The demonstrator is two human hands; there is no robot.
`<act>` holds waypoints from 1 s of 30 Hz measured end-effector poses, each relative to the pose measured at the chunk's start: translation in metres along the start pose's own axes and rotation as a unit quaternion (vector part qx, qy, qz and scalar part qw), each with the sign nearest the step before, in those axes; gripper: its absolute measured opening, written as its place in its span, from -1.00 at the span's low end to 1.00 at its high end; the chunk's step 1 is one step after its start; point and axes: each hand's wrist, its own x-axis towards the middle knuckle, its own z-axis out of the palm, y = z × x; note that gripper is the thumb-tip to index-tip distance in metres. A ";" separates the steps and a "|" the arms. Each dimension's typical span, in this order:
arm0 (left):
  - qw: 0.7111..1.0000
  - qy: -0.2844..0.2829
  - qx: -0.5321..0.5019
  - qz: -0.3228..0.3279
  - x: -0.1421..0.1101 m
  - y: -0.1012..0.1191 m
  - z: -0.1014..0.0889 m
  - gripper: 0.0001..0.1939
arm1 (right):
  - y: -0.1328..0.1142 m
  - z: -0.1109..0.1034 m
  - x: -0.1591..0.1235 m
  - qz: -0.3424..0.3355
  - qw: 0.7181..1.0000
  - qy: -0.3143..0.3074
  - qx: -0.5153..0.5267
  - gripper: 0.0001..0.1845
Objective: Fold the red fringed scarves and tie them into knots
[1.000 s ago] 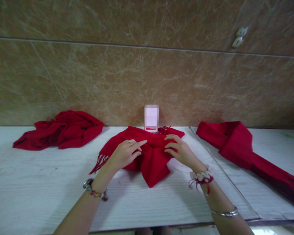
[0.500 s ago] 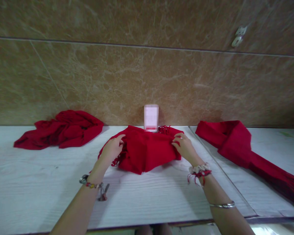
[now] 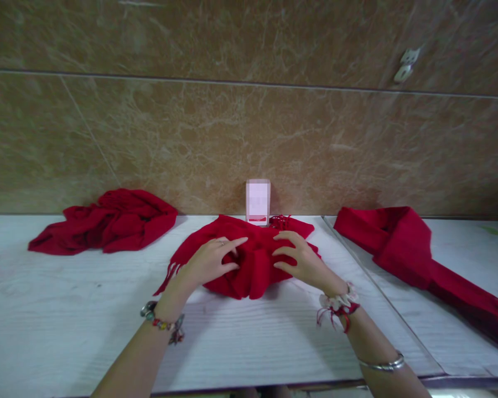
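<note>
A red fringed scarf (image 3: 257, 271) lies bunched on the white table in front of me, with raised folds in its middle. My left hand (image 3: 213, 257) rests on its left part, index finger stretched out and thumb apart. On the right part lies my right hand (image 3: 296, 260), its fingers spread and curved over the cloth. Both hands touch the scarf from above and face each other across the folds. Fringe shows at the scarf's left edge and at its back right.
A phone (image 3: 258, 202) leans upright against the brown marbled wall (image 3: 191, 138) behind the scarf. Another red cloth (image 3: 108, 221) lies crumpled on the left. To the right, a folded red scarf (image 3: 402, 237) extends across a seam in the white table (image 3: 253, 342).
Both hands have moved inward from the scarf's sides, and their fingers have spread. The cloth between them has gathered into folds, and more fringe shows at the left.
</note>
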 end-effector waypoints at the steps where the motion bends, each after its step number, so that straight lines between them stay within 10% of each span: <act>1: 1.000 0.002 0.013 -0.001 0.001 0.000 0.002 -0.43 | 0.000 0.002 0.000 -0.001 1.000 -0.001 -0.005 -0.92; 7: 0.996 0.027 0.080 -0.040 0.002 0.002 0.007 -0.18 | -0.003 0.005 0.001 -0.009 0.999 -0.025 -0.021 -0.86; 15: 0.996 0.071 0.058 -0.004 0.006 0.007 0.022 -0.38 | 0.002 0.012 0.002 0.019 0.998 0.063 -0.010 -0.85; 19: 0.968 0.245 0.017 -0.050 0.002 0.002 0.002 -0.55 | 0.011 -0.006 0.000 0.062 0.981 0.182 -0.028 -0.85; 24: 0.851 0.493 -0.037 -0.178 -0.005 -0.019 -0.020 -0.57 | 0.027 -0.032 -0.004 0.119 0.922 0.358 -0.087 -0.90; 30: 0.945 0.169 -0.016 -0.280 -0.002 -0.042 0.007 -0.53 | 0.049 0.005 -0.012 0.175 0.977 0.095 -0.080 -0.81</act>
